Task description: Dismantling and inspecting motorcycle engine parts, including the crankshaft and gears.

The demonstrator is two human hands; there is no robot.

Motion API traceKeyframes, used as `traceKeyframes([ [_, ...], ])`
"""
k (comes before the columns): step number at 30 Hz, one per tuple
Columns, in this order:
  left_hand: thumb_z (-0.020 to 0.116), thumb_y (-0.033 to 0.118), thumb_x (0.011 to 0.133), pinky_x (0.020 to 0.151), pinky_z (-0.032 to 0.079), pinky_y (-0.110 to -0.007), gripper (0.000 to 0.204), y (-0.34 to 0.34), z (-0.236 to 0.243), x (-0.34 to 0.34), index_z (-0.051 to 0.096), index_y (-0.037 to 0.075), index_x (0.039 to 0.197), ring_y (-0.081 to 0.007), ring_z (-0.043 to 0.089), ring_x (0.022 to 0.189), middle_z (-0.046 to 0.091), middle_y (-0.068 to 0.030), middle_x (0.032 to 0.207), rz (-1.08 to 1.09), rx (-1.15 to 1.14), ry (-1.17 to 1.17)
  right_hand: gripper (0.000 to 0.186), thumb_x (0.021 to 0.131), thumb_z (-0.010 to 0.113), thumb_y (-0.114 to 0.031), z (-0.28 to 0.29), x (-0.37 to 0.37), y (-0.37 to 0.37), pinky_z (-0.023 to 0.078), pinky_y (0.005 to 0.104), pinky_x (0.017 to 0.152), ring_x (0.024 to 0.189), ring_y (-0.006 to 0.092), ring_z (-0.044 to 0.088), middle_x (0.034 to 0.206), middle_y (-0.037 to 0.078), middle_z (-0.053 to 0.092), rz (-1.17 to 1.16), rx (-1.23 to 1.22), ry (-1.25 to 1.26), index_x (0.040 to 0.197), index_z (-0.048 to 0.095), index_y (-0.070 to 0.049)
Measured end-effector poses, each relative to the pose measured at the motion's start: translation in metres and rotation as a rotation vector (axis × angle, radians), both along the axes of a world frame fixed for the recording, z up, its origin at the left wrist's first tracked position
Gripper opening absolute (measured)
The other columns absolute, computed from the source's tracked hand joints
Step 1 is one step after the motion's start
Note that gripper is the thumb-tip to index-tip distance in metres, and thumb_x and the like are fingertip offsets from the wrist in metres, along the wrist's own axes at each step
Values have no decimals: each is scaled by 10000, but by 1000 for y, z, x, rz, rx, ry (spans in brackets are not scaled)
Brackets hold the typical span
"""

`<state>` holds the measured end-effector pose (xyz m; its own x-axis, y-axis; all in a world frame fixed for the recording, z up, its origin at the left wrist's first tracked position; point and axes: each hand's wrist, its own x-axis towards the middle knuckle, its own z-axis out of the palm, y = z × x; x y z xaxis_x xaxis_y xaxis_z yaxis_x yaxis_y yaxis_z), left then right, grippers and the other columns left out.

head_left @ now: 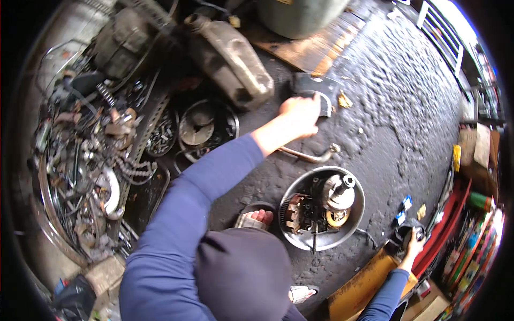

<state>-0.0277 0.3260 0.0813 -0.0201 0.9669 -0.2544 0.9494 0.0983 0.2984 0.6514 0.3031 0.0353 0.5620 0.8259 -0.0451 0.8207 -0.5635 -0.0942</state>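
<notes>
My left hand (301, 115) reaches far forward, its fingers closed at the edge of a dark curved piece (324, 101) on the floor; its kind is unclear. At the right, my right hand (415, 246) is closed round a dark, round, cup-like part (405, 231), partly hidden by the fingers. Between my arms stands a round metal basin (360, 218). In it are a toothed clutch basket (293, 213), a silvery shaft assembly (339, 193) and other dark engine parts. A bent metal pipe (316, 158) lies beyond the basin.
A dirty metal fuel tank (233, 61) lies at the front left, near a large grey bucket (302, 16). Heaps of metal scrap (88, 176) fill the left side. A yellow box (353, 291), a red tray (444, 224) and cardboard boxes (476, 150) line the right.
</notes>
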Motion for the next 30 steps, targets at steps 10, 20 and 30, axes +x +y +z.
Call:
traceKeyframes([
  [10, 924, 354, 522, 788, 546, -393, 834, 72, -18, -19, 599, 34, 1220, -233, 668, 1000, 677, -77, 1135, 40, -308, 139, 841, 793, 699, -492, 15, -55, -31, 345, 491, 1065, 1290, 440, 392, 1391, 289, 406, 159, -2, -21, 1377, 401, 35],
  [20, 890, 421, 560, 804, 538, -402, 840, 92, -3, -51, 570, -27, 1194, -257, 663, 985, 679, -163, 1043, 327, 39, 66, 571, 852, 671, -135, 86, -208, -157, 293, 434, 1087, 1276, 322, 412, 1350, 179, 446, 662, -27, 470, 1344, 418, 9],
  [30, 621, 270, 864, 727, 531, -508, 324, -210, 2, -58, 623, 3, 1048, -405, 656, 827, 643, -255, 880, 570, -102, -164, 285, 791, 668, -26, 121, -358, -196, 504, 338, 814, 922, 267, 626, 1006, 153, 630, 844, -279, 1076, 1064, 596, 15],
])
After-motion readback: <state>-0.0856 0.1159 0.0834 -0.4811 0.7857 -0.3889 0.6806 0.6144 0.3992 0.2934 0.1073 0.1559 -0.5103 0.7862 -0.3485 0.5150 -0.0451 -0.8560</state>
